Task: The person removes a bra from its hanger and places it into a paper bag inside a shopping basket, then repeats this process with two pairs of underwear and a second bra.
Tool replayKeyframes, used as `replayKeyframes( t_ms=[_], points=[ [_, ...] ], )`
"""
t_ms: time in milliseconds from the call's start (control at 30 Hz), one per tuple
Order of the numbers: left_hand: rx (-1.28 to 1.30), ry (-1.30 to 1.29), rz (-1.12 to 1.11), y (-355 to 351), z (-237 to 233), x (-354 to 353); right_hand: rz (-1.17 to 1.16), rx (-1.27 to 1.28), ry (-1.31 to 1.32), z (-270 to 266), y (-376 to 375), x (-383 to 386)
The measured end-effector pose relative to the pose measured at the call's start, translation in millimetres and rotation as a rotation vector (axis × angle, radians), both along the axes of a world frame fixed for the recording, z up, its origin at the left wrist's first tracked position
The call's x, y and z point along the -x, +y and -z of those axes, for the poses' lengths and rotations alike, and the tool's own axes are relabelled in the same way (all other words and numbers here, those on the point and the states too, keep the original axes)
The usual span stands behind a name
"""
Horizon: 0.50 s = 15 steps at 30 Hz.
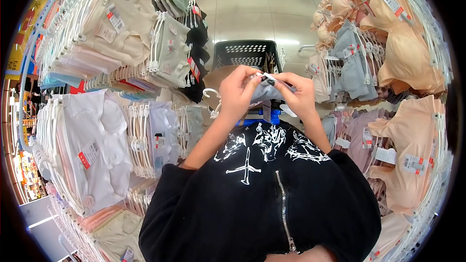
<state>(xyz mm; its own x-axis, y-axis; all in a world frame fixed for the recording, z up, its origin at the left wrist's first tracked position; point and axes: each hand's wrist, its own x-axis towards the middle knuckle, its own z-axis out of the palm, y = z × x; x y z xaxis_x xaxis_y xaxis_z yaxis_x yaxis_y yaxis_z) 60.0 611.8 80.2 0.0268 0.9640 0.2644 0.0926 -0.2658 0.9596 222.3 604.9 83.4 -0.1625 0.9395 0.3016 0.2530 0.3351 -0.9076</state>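
Note:
My left hand (238,92) and my right hand (296,94) meet in front of my chest, fingertips nearly touching. Both are closed in a pinch on the edge of a grey-blue garment (264,92), whose fabric hangs between and below them. A small white piece shows between the fingertips; its kind is too small to make out. Dark spots at the thumb tips may be nails or clips. Beside my left wrist is a white hanger hook (211,94). Behind the hands stands a black shopping basket (246,47), with brown material partly hidden by my left hand.
Racks of underwear on white hangers line both sides: beige briefs (121,24) and white garments (99,140) at left, peach bras (405,53) and a peach top (412,150) at right. A blue cart handle (272,115) lies close to my chest. Tiled floor (242,12) runs ahead.

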Motion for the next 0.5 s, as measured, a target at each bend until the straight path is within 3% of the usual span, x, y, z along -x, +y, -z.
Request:
replayKeyframes(
  t_ms=[100, 200, 300, 400, 500],
  points=[
    [0.043, -0.021, -0.002, 0, 5, 1, 0.002, -0.035, -0.035, -7, 0, 5],
    [-0.145, 0.137, 0.008, 2, 3, 0, 0.082, -0.144, -0.168, -6, -1, 15],
    [-0.179, 0.337, -0.014, -1, -6, 1, 0.035, -0.006, -0.174, 9, 1, 9],
    [-0.487, 0.449, -0.068, 11, -5, 14, 0.102, 0.056, -0.077, 14, 4, 2],
    [-0.382, 0.299, -0.302, 20, -2, 48, 0.187, 0.171, 0.211, 29, 13, -22]
  ],
)
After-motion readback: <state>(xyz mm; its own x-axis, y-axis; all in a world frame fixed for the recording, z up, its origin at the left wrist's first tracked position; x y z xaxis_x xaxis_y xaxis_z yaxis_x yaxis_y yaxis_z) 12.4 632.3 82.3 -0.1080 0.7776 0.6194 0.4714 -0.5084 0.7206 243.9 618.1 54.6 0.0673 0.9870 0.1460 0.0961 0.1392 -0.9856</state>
